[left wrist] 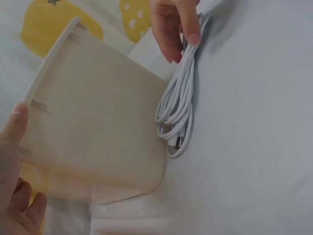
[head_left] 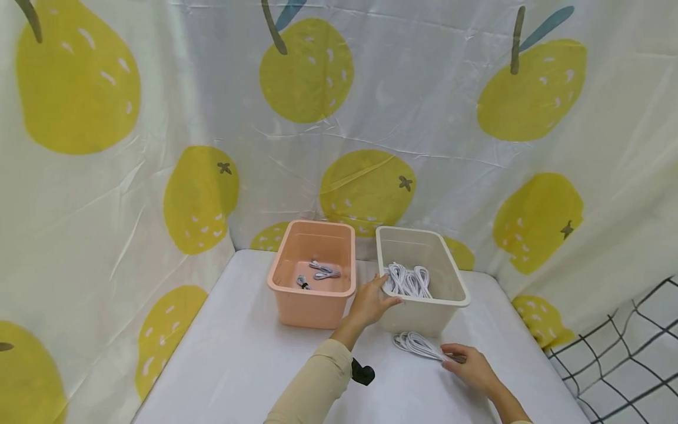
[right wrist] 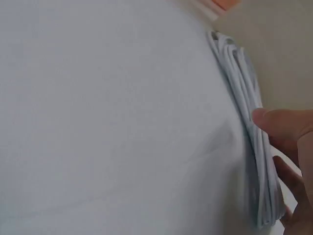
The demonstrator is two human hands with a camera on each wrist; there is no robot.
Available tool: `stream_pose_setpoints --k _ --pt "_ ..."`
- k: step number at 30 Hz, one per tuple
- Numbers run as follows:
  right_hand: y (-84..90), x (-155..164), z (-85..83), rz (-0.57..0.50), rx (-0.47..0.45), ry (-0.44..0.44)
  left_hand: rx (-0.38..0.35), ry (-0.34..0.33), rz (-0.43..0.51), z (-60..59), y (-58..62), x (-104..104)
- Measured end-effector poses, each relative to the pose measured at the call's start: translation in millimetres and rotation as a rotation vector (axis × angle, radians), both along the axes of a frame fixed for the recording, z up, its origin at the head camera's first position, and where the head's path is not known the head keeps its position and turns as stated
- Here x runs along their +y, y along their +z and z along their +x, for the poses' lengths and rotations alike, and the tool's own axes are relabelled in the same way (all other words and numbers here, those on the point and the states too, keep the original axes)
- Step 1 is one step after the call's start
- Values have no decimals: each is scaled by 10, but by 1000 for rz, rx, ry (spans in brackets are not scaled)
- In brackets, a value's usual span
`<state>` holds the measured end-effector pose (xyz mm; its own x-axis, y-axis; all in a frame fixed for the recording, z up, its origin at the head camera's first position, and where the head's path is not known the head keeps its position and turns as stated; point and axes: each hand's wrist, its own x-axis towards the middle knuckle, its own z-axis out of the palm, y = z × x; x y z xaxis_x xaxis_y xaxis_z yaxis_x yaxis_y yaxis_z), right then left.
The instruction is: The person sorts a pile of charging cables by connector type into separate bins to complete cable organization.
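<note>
My left hand holds the near left corner of a cream plastic bin, its thumb at the rim in the left wrist view. In front of that bin lies a bundled white charging cable, looped lengthwise, with a metal plug end showing in the left wrist view. My right hand pinches the bundle's right end between thumb and fingers; the thumb lies across the strands in the right wrist view. Several coiled white cables rest inside the cream bin.
A peach bin stands left of the cream one, with a few small cable bundles inside. Fruit-print curtains hang behind and beside the white table. A black wire grid stands at the right.
</note>
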<state>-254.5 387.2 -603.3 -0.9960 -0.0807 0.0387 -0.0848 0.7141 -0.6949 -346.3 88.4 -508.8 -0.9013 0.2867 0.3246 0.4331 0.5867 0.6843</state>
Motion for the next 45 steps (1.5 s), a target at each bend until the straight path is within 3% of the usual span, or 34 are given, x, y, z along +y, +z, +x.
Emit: stream_pose_setpoints --k 4,9,16,23,31,37,45 --pt "-147 -3 13 99 56 -26 -3 7 8 -1 -27 14" --pt "-245 -36 47 108 139 -65 7 3 4 19 -37 19" --pt "-247 -66 29 62 151 -94 12 13 4 33 -17 24" --pt "-205 -85 54 85 207 -103 -13 10 1 19 -43 39" --pt "-50 -63 93 89 288 -76 -22 13 -1 23 -22 24" --pt "118 -53 118 85 281 -54 -9 20 6 17 -8 15" --pt "428 -44 197 51 339 -10 -13 2 19 10 -35 23"
